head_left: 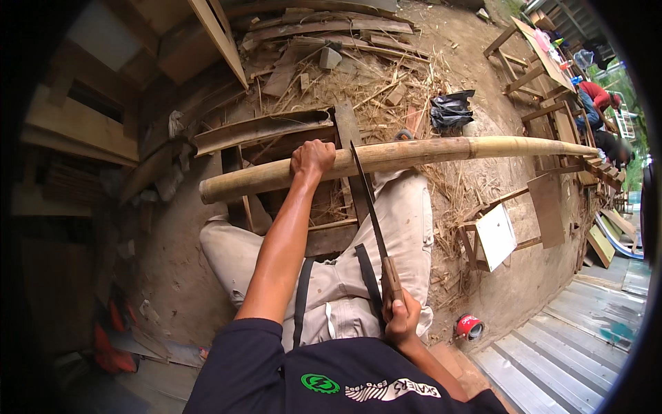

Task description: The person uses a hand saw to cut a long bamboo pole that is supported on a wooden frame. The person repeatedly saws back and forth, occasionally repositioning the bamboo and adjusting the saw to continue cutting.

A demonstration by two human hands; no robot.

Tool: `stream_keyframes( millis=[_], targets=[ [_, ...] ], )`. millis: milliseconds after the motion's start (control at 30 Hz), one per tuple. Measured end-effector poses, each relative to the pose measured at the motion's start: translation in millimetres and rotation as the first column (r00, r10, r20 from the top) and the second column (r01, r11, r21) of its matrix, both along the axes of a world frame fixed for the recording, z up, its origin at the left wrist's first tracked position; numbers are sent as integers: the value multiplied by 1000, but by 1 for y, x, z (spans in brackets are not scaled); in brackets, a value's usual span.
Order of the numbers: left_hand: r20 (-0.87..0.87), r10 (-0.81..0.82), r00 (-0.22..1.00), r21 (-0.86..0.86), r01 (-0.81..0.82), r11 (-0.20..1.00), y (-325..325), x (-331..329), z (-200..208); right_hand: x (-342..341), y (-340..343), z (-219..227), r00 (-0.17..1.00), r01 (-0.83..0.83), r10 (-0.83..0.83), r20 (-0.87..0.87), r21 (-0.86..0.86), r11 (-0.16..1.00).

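A long pale bamboo pole (414, 154) lies crosswise in front of me, its cut left end near my left knee. My left hand (314, 157) is closed over the pole from above, left of the saw. In my right hand (403, 316), close to my body, is the wooden handle of a handsaw (378, 224). The dark blade points away from me, and its tip reaches the near side of the pole just right of my left hand. Whether the teeth touch the bamboo I cannot tell. Under the pole stands a wooden frame (347, 131) between my legs.
Shavings and scrap planks (331, 31) cover the ground ahead. A black plastic bag (452, 109) lies beyond the pole. To the right are a white board (495, 238), a red can (469, 327) and corrugated metal sheets (545, 366). Two people (598, 103) bend near the pole's far end.
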State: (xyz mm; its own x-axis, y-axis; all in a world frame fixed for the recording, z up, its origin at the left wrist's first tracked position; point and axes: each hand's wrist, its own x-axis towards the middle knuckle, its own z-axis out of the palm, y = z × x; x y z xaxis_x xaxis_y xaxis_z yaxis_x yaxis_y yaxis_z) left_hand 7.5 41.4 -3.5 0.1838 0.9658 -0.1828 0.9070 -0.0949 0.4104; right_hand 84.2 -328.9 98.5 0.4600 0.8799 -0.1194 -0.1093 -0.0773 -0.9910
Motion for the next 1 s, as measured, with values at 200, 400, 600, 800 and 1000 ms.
stream_keyframes(
  millis=[200, 400, 600, 800, 1000],
  targets=[
    [120, -16, 993, 316, -23, 949, -53, -7, -10, 17, 146, -67, 980, 13, -2, 200, -52, 999],
    [-8, -19, 1000, 105, 20, 994, -7, -2, 7, 0, 34, -6, 999, 5, 3, 53, -148, 989],
    [74, 34, 997, 226, -50, 973, -38, 0, -15, 8, 113, -25, 987, 54, -32, 160, -133, 990],
    [56, -34, 998, 112, 28, 993, -23, -3, 0, 8, 79, -50, 997, 18, -7, 76, -137, 990],
    [52, 50, 997, -32, -48, 998, -6, 1, -2, 0, 52, 19, 999, 44, -43, 20, -59, 997]
  ],
)
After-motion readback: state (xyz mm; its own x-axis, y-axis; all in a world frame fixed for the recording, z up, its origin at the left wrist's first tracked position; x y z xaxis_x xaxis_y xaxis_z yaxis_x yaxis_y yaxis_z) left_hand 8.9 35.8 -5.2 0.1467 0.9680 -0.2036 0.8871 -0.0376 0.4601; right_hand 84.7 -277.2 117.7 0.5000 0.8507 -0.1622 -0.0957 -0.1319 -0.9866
